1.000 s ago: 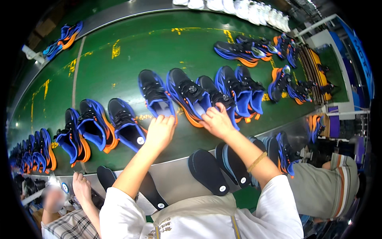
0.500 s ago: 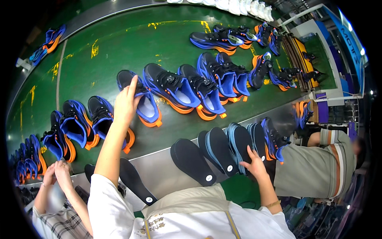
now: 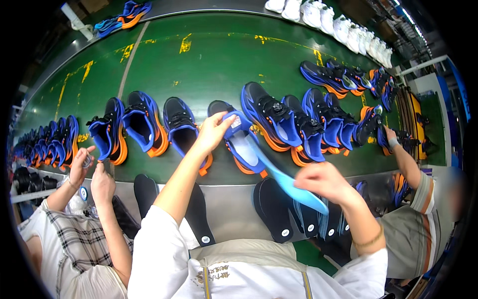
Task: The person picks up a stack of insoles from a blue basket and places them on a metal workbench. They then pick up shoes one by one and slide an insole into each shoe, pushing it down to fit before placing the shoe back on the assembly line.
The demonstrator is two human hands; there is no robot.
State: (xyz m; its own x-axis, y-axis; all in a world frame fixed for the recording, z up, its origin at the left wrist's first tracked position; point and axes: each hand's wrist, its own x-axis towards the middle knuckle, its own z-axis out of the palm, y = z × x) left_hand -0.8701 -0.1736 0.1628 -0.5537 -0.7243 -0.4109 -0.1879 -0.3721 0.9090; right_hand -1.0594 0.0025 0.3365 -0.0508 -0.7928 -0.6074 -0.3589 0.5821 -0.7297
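A blue insole (image 3: 279,175) slants over a black, blue and orange sneaker (image 3: 247,153), one narrow end at the shoe's opening. My right hand (image 3: 327,183) is closed on the insole's side, slightly smeared by motion. With its fingers pinched, my left hand (image 3: 213,132) grips the sneaker's blue tongue (image 3: 237,124) and pulls it back, baring the pale inside. Below my right hand, black insoles (image 3: 273,209) lie in overlapping piles on the metal ledge.
Similar sneakers (image 3: 266,109) line the green conveyor belt (image 3: 199,65) on both sides. White shoes (image 3: 343,27) stand along the far edge. At left, a co-worker's hands (image 3: 102,184) are raised near the belt edge; at right, another co-worker's arm (image 3: 406,162) reaches to the sneakers.
My right hand has left the insole piles with one insole and brought it to the sneaker. My left hand has taken the tongue. The view has shifted, and the right co-worker now reaches over the belt.
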